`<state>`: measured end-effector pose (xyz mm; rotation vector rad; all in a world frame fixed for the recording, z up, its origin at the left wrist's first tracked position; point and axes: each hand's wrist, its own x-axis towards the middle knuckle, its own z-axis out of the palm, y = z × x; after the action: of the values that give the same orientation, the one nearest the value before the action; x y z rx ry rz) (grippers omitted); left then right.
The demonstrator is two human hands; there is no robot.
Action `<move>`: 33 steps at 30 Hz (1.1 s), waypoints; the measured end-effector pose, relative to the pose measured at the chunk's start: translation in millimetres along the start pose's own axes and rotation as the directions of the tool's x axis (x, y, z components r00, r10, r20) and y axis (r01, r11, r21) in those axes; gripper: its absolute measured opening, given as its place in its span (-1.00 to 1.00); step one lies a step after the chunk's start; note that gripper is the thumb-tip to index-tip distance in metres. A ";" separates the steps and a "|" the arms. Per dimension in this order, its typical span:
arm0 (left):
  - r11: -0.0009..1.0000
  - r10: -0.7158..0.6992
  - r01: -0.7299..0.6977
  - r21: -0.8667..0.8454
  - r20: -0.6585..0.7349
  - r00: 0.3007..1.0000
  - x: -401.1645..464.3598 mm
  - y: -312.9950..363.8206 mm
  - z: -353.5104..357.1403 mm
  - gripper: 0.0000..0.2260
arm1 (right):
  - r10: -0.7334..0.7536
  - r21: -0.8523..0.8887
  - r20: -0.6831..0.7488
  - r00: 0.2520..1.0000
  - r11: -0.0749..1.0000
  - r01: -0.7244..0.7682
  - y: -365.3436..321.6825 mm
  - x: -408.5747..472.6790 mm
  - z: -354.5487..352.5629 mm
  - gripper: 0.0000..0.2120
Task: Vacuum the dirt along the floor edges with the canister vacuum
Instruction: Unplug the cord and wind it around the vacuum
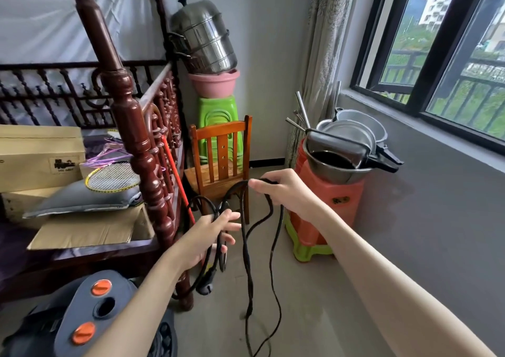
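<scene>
Your left hand [211,233] holds a bundle of black cord [247,253] loops, with the fingers curled loosely round the strands and the thumb lying over them. Your right hand [278,190] is raised higher and grips one run of the same cord, fingers wrapped round it and thumb pointing left along it. Between the two hands the cord arches up, then drops in long loose loops down to the floor [314,315]. The plug [205,285] hangs just under your left hand.

The vacuum [90,315] sits at the bottom left, below your left forearm: a grey body with two orange round buttons, a dark round opening between them, and a black ribbed wheel at its right side.

The floor is pale grey and smooth. To the left stands a dark red carved bed [136,127] loaded with cardboard boxes and a yellow-rimmed racket [112,179]. Ahead is a small wooden chair [221,162], with green stools [218,119], a pink basin [214,83] and a steel steamer [205,37] stacked behind it in the corner. On the right, metal pots [352,143] rest on stacked orange stools [328,206] beneath a dark-framed window [437,56], with a curtain [319,56] at its left.
</scene>
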<state>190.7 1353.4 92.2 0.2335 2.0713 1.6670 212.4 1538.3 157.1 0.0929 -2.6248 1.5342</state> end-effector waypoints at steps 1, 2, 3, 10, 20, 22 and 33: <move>0.999 0.007 -0.007 0.037 0.006 1.000 1.1 -1.5 1.6 -0.69 | 0.012 0.076 0.015 1.000 0.997 -0.013 -0.8 0.7 1.1 -0.66; 0.997 0.016 -0.017 0.071 0.016 1.000 1.8 -1.4 3.6 -0.67 | 0.021 0.142 0.017 1.000 0.990 -0.023 -1.7 2.0 1.7 -0.63; 0.995 0.031 -0.034 0.098 0.026 0.999 3.1 -1.2 5.2 -0.65 | 0.025 0.188 0.011 1.000 0.982 -0.027 -3.3 3.4 1.4 -0.60; 0.962 0.090 -0.114 0.249 0.108 0.990 16.1 5.5 11.3 -0.67 | 0.057 0.443 -0.034 0.998 0.896 -0.036 -20.2 5.7 -15.2 -0.78; 0.970 0.223 -0.232 0.076 0.108 0.969 15.7 -1.4 17.9 -0.76 | 0.068 0.519 -0.161 0.985 0.854 0.026 -14.2 19.1 -28.9 -0.83; 0.977 0.210 -0.214 0.008 0.175 0.962 10.6 0.2 16.4 -0.73 | 0.067 0.485 -0.216 0.974 0.874 0.047 -11.6 22.7 -30.6 -0.84; 0.807 0.174 0.060 -0.588 0.332 0.927 -2.7 5.6 -8.3 -0.72 | 0.259 0.501 -0.315 0.913 0.862 -0.071 49.6 20.9 -22.9 -0.83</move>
<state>188.4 1346.4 99.5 0.3706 1.2026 2.0295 187.7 1582.6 127.8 -0.3696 -1.9553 2.0013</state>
